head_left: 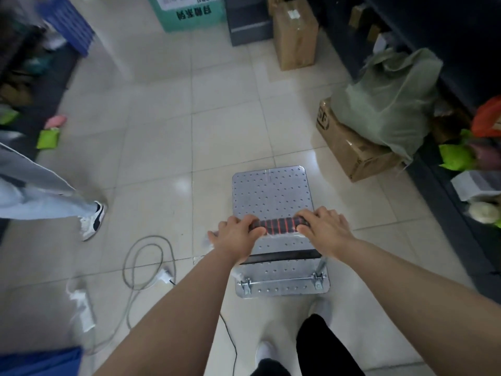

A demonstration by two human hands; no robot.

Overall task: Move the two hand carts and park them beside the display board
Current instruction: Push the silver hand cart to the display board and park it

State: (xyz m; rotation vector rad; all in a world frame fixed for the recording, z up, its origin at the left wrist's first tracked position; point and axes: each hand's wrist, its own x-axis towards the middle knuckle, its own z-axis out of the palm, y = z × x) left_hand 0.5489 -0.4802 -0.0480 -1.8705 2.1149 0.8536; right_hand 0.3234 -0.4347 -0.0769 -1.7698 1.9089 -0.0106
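Both hands (279,234) around cart handle (279,225)

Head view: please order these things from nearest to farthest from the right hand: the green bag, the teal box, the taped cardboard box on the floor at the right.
From the right hand on the cart handle:
1. Taped cardboard box, on the floor ahead, to the right.
2. Green bag, resting on that box, further back.
3. Teal box, far ahead at the top, to the left.
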